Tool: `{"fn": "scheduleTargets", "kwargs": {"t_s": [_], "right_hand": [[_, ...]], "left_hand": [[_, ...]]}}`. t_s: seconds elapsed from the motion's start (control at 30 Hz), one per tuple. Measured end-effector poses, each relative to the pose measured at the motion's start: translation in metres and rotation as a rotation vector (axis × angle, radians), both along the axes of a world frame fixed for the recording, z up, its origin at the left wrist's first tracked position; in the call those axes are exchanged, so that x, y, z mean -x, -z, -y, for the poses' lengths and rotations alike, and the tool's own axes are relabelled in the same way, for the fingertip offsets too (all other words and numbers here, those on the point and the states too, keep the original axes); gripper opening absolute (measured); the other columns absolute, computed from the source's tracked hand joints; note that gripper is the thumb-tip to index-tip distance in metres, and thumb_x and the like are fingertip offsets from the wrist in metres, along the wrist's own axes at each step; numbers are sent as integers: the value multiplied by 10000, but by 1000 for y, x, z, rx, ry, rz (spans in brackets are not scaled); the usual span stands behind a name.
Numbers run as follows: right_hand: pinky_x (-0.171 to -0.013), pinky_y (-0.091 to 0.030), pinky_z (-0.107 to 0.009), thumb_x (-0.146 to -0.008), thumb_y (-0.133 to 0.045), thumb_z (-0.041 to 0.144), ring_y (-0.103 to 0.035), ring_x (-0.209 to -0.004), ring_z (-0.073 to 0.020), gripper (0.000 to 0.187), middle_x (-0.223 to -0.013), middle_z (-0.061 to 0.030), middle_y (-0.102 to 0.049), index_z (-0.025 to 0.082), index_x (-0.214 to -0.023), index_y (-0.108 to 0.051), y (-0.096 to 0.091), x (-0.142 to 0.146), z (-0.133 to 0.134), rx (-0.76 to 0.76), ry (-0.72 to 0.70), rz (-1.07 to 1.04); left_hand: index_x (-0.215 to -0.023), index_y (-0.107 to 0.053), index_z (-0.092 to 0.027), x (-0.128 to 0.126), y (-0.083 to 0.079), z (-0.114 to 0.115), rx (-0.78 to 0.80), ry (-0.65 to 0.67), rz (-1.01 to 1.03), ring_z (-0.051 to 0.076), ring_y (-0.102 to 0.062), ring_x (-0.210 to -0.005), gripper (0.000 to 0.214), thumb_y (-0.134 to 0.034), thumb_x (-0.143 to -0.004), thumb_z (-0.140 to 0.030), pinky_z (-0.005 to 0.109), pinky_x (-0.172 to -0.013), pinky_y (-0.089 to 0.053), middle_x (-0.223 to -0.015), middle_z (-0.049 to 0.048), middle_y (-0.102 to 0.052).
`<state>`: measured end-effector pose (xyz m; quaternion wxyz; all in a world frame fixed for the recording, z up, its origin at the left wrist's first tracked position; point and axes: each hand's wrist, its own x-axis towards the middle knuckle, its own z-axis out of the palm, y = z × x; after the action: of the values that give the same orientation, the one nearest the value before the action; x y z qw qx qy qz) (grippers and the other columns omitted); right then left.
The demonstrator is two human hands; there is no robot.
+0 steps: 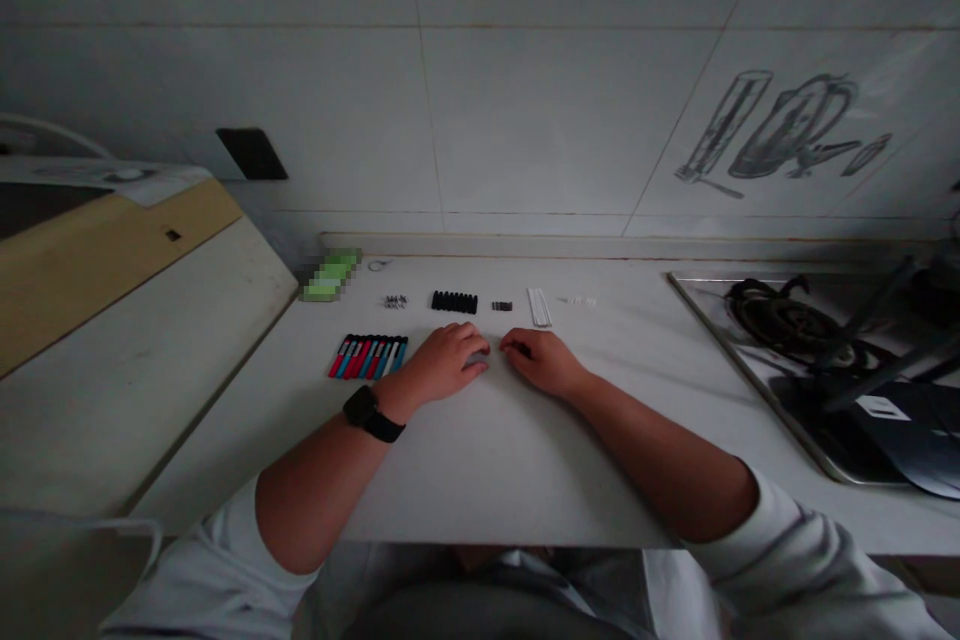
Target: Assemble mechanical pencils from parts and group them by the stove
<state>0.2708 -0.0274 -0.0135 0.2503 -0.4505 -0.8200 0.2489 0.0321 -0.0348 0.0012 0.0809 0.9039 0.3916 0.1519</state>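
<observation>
1. I'm viewing a white surface (pixel 480 480).
2. My left hand (pixel 450 363) and right hand (pixel 547 362) are resting curled; I can't tell whether either is holding anything.
3. Coloured tubes (pixel 367 358) are lying beside the left hand.
4. Black pieces (pixel 454 302) are lying just beyond it.

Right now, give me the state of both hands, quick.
Left hand: partly curled, not fully closed; whether it holds anything cannot be told.
Right hand: loosely curled; whether it holds anything cannot be told.
</observation>
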Motion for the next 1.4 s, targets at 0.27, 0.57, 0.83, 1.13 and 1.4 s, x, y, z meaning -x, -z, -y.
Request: {"fn": "scheduleTargets", "kwargs": {"t_s": [0.27, 0.57, 0.83, 1.13, 1.4], "right_hand": [[-672, -391, -253, -939, -570, 211, -596, -693, -144, 179, -823, -31, -724, 196, -995, -739, 0, 0, -1, 0, -15, 34], [-682, -402, -268, -960, -543, 249, -603, -701, -156, 193, -843, -39, -726, 206, -996, -727, 3, -1, -2, -21, -29, 40], [-666, -393, -265, -961, -545, 250, -586, -681, -148, 195, -850, -41, -727, 203, -1009, -729, 4, -2, -2, -17, -32, 38], [-699, -414, -266, -963, -546, 233, -612, -724, -157, 195, -862, -44, -735, 201, -1007, -733, 0, 0, -1, -12, -36, 36], [-707, -421, -257, -946, -564, 202, -625, -744, -154, 195, -888, -49, -748, 199, -1010, -748, -5, 1, 2, 7, -23, 31]], "left_hand": [[-1155, -700, -221, 27, -29, -7, -69, -386, 102, 207, -658, -801, 206, -607, -997, -316, 327, -759, -488, -916, 45, -732], [-1022, -736, -206, 120, -49, -30, 75, -406, -14, 234, -649, -909, 202, -706, -847, -304, 326, -815, -486, -992, 67, -704], [-1064, -712, -216, 107, -28, -30, 208, -311, -63, 248, -643, -997, 338, -790, -738, -264, 321, -851, -491, -1097, 69, -656], [-847, -738, -212, 87, -39, -19, 168, -415, -217, 221, -610, -788, 263, -749, -822, -474, 316, -687, -399, -924, 69, -674], [-974, -712, -213, 55, -31, -3, 215, -350, -366, 230, -642, -783, 175, -639, -860, -324, 324, -644, -385, -935, 76, -731]]}}
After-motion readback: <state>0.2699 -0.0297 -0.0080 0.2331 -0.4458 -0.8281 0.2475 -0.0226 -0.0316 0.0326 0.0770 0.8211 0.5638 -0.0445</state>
